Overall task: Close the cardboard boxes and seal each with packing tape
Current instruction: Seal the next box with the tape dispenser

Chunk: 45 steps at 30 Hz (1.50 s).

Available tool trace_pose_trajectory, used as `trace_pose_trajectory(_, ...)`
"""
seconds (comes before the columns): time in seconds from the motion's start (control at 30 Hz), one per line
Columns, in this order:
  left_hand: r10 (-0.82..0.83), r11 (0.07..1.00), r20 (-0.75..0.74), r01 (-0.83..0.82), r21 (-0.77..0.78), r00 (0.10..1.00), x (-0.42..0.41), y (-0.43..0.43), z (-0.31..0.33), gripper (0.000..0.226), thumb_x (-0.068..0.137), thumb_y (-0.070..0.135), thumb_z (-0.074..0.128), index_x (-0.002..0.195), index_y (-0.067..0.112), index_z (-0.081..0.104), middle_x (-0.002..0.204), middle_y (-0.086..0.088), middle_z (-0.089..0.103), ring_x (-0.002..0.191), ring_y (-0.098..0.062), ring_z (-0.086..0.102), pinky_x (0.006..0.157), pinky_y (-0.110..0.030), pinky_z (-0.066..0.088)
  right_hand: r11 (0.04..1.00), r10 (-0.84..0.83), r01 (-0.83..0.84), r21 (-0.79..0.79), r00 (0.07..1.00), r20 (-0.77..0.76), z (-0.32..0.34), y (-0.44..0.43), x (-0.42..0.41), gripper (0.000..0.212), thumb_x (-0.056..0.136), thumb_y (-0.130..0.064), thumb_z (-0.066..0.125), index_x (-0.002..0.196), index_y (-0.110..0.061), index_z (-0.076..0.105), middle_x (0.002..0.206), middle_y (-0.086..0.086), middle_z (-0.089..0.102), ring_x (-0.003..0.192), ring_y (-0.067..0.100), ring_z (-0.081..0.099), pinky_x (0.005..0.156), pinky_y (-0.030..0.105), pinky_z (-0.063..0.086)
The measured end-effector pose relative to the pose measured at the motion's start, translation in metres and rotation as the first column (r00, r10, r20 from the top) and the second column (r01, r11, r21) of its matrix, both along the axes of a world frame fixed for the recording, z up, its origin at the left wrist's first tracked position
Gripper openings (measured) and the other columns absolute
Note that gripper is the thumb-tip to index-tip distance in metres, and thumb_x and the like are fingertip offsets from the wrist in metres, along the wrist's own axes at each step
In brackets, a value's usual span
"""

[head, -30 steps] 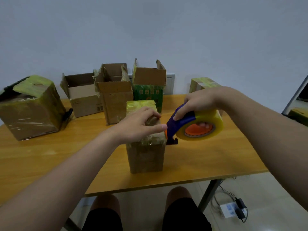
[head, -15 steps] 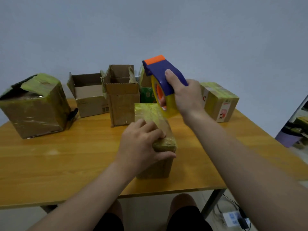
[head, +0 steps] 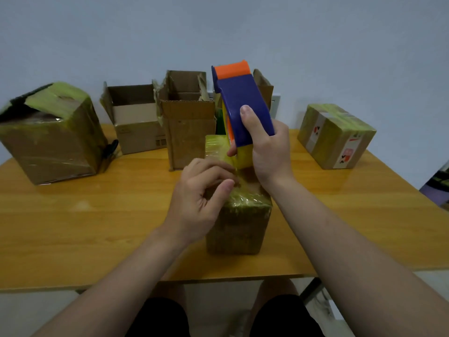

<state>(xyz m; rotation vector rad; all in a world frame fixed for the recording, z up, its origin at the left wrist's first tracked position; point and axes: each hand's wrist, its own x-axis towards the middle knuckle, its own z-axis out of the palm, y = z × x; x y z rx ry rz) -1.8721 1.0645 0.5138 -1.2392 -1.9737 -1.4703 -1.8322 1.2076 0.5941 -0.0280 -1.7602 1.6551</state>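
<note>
Box (head: 238,227): taped, upright near the table (head: 73,215) front, beneath both hands.
Left hand (head: 201,198): pinches tape (head: 244,159) at box top.
Right hand (head: 267,152): grips dispenser (head: 243,105), tilted above box.
Behind: open boxes (head: 136,117); sealed boxes (head: 48,142) far left and right.

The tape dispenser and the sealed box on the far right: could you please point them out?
tape dispenser (head: 243,100): head view, blue body.
sealed box (head: 340,117): head view, taped top face.

the person is wearing black shorts (head: 158,319), showing at the bottom centre of the frame; knees (head: 274,288), forearms (head: 340,239), left hand (head: 199,203) and right hand (head: 267,152) are showing bare.
</note>
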Motion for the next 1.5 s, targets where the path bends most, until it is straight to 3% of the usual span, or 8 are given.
trace_pose_trajectory(0.2,0.095,0.962,0.037,-0.101,0.252,0.995,0.011,0.020,-0.024,0.054,0.110,0.025,0.032,0.095,0.006,0.079,0.106,-0.003,0.076,0.119,-0.028,0.064,0.105,-0.039,0.043,0.998,0.021,-0.021,-0.052,1.000,0.002,-0.004,0.005,0.001,0.026,0.104,-0.028,0.057,0.095,-0.006,0.067,0.086,0.031,0.065,0.063,0.032,0.066,0.060,0.036,0.055)
trace_pose_trajectory(0.33,0.038,0.985,-0.065,-0.026,0.173,0.997,0.006,0.010,-0.030,0.066,0.113,0.045,0.022,0.109,0.011,0.078,0.120,-0.001,0.074,0.129,-0.026,0.059,0.109,-0.040,0.041,0.996,0.033,-0.032,-0.085,0.999,0.009,-0.005,0.008,0.001,0.027,0.105,-0.031,0.055,0.103,-0.006,0.067,0.090,0.030,0.068,0.062,0.028,0.069,0.066,0.040,0.054)
trace_pose_trajectory(0.6,0.039,0.989,-0.087,-0.025,0.149,0.995,0.006,0.007,-0.029,0.051,0.112,0.037,0.033,0.112,0.012,0.078,0.122,0.000,0.074,0.131,-0.024,0.060,0.108,-0.043,0.045,0.994,0.038,-0.038,-0.100,0.999,-0.003,-0.006,0.008,0.001,0.031,0.104,-0.030,0.055,0.102,-0.002,0.068,0.085,0.025,0.066,0.062,0.028,0.066,0.059,0.034,0.056)
trace_pose_trajectory(0.8,0.063,0.998,-0.179,-0.065,-0.007,0.982,0.002,-0.001,-0.019,0.049,0.097,0.060,0.059,0.113,0.018,0.079,0.121,0.004,0.074,0.123,-0.022,0.060,0.095,-0.048,0.051,0.989,0.061,-0.058,-0.137,0.998,0.021,-0.008,0.010,0.000,0.037,0.101,-0.038,0.057,0.108,-0.003,0.067,0.088,0.024,0.067,0.063,0.029,0.066,0.067,0.043,0.054)
trace_pose_trajectory(1.0,0.061,0.996,-0.182,-0.071,-0.050,0.981,0.005,-0.005,-0.018,0.047,0.104,0.057,0.050,0.118,0.021,0.077,0.124,0.006,0.072,0.120,-0.021,0.058,0.093,-0.047,0.048,0.988,0.090,-0.085,-0.129,0.995,0.035,-0.007,0.009,0.001,0.035,0.104,-0.033,0.056,0.103,0.000,0.068,0.093,0.033,0.065,0.070,0.034,0.065,0.062,0.036,0.055)
trace_pose_trajectory(1.2,0.028,0.920,-0.284,-0.136,-0.367,0.958,0.023,0.008,0.029,0.043,0.088,0.068,0.059,0.101,0.033,0.081,0.098,0.013,0.070,0.097,-0.010,0.061,0.082,-0.044,0.049,0.983,0.103,-0.099,-0.152,0.994,0.019,-0.009,0.012,0.002,0.039,0.101,-0.038,0.057,0.110,-0.002,0.066,0.092,0.027,0.066,0.067,0.031,0.065,0.064,0.040,0.055)
trace_pose_trajectory(1.3,-0.025,0.929,-0.217,-0.057,-0.365,0.976,0.033,0.017,0.030,0.038,0.086,0.062,0.060,0.095,0.030,0.081,0.094,0.011,0.067,0.091,-0.012,0.059,0.074,-0.042,0.053,0.978,0.117,-0.113,-0.173,0.993,0.011,-0.009,0.018,0.003,0.042,0.100,-0.037,0.056,0.113,0.002,0.064,0.090,0.023,0.066,0.065,0.030,0.064,0.062,0.038,0.055)
trace_pose_trajectory(1.5,0.227,0.890,-0.392,-0.353,-0.288,0.892,0.055,0.041,0.027,0.031,0.083,0.054,0.066,0.075,0.024,0.063,0.080,0.006,0.057,0.077,-0.015,0.048,0.061,-0.035,0.045,0.970,0.173,-0.173,-0.173,0.985,-0.012,-0.010,0.021,0.006,0.032,0.104,-0.027,0.055,0.106,0.004,0.064,0.090,0.025,0.062,0.068,0.032,0.061,0.060,0.033,0.055)
